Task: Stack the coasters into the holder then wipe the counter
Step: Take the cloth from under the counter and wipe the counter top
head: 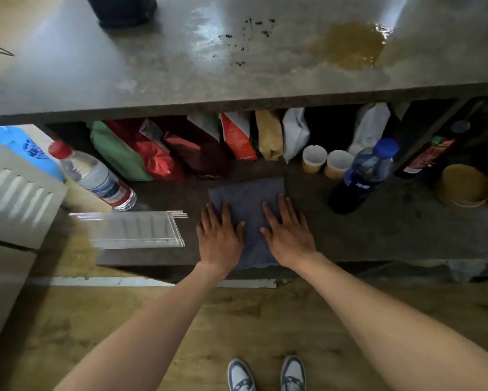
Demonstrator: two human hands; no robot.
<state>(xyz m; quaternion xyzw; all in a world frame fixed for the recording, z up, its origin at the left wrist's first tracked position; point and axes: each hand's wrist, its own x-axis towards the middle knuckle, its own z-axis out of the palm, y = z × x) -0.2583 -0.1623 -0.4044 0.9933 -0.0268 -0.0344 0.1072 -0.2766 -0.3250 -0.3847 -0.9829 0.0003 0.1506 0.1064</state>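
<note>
A folded grey cloth (248,198) lies on the lower shelf (378,235) under the counter. My left hand (218,237) rests flat on the cloth's left side and my right hand (286,232) flat on its right side, fingers spread. The grey counter top (152,69) above carries a brown liquid spill (349,45) at the right and dark crumbs (248,35) near the middle. A dark round object (121,9) stands at the counter's far edge. No coasters can be made out.
On the shelf: a clear water bottle (96,176) leaning left, a dark soda bottle (364,176) at right, two paper cups (326,162), several bags (197,142) at the back, round containers (462,184) far right, clear plastic sheets (138,230) left of my hands. Wooden floor below.
</note>
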